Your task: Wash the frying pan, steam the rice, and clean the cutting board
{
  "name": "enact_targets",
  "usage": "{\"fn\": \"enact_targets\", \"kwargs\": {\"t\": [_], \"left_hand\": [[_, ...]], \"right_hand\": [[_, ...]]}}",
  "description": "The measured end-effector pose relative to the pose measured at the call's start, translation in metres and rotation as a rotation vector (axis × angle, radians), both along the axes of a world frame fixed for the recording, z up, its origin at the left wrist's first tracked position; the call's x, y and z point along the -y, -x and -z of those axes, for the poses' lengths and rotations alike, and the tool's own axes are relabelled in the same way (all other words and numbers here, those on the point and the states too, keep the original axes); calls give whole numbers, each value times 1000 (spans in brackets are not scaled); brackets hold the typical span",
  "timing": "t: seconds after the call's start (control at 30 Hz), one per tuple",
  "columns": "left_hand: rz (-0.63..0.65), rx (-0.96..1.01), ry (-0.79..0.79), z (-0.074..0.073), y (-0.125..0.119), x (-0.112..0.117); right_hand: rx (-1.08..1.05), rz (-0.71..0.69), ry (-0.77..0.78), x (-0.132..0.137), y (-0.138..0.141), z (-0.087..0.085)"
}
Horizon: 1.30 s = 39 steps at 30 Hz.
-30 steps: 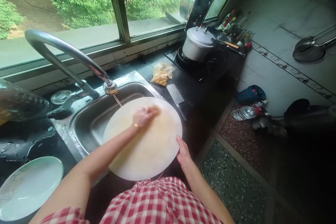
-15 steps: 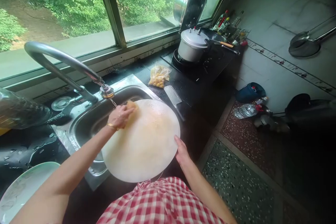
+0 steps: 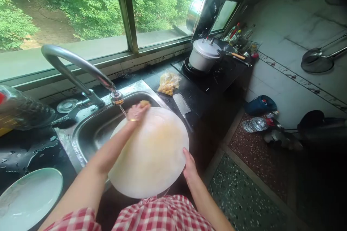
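Observation:
A large round white cutting board (image 3: 154,151), wet and with a yellowish stain, is tilted over the near right side of the steel sink (image 3: 93,140). My right hand (image 3: 189,166) grips its right edge, thumb on top and the fingers hidden underneath. My left hand (image 3: 136,113) is closed around a yellow-brown sponge (image 3: 145,103) at the board's far rim; motion blurs it a little. Thin water runs from the curved faucet (image 3: 117,97) just left of that hand. A cleaver (image 3: 182,104) lies on the counter beyond the board.
Behind the cleaver is a plastic bag (image 3: 168,83) of yellow pieces. A pressure cooker (image 3: 204,55) stands on the stove. To the left are a white plate (image 3: 35,198) and a large clear bottle (image 3: 25,110). Bottles and a blue container (image 3: 260,105) stand low at right.
My left hand has slid the sponge away from me to the board's far rim. The right hand keeps its hold on the edge. The whole view has shifted slightly.

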State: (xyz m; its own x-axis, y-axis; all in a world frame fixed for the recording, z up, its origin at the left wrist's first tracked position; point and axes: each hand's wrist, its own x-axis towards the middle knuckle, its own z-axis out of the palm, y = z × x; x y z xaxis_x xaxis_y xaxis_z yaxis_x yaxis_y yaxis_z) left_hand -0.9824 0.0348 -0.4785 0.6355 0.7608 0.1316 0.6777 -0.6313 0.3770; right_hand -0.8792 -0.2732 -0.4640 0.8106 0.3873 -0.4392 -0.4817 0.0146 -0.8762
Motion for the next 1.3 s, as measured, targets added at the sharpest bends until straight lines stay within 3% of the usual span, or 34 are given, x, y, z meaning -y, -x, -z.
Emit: {"fn": "enact_targets", "kwargs": {"t": [0.1, 0.17, 0.23, 0.3, 0.4, 0.5, 0.57, 0.63, 0.67, 0.73, 0.9, 0.97, 1.0, 1.03, 1.1, 1.23, 1.3], "left_hand": [[-170, -134, 127, 41, 72, -14], [-187, -264, 244, 59, 117, -7], [-189, -350, 307, 63, 149, 2], [-222, -333, 244, 51, 160, 16], [-207, -134, -10, 17, 135, 55], [56, 65, -123, -14, 83, 123], [210, 121, -146, -23, 51, 170], [331, 150, -159, -19, 32, 198], [367, 145, -152, -13, 29, 201], [344, 107, -107, 5, 35, 178], [-85, -18, 41, 49, 97, 33], [-190, -69, 69, 56, 120, -5], [-228, -75, 65, 57, 126, -12], [-238, -64, 48, 55, 128, -10], [-147, 17, -28, 44, 118, 21], [326, 186, -181, 3, 53, 131], [516, 228, -228, -15, 14, 162]], "right_hand": [[19, -34, -4, 0, 3, 2], [16, -59, -14, -1, 5, 3], [14, -71, -22, -2, 7, 5], [16, -68, -22, -5, 9, 6], [25, -43, -8, -13, 14, 6], [58, -58, -6, -22, 20, 6], [86, -75, -13, -25, 21, 7], [90, -64, -20, -26, 22, 7], [80, -56, -25, -25, 22, 7], [54, -42, -31, -23, 22, 6], [100, -41, 7, -21, 26, 0], [112, -35, 19, -23, 28, -3], [108, -32, 19, -23, 29, -4], [100, -29, 16, -24, 29, -5], [82, -24, 2, -25, 29, -7], [56, -29, -25, -24, 27, -5], [44, -39, -40, -21, 25, -1]]}}
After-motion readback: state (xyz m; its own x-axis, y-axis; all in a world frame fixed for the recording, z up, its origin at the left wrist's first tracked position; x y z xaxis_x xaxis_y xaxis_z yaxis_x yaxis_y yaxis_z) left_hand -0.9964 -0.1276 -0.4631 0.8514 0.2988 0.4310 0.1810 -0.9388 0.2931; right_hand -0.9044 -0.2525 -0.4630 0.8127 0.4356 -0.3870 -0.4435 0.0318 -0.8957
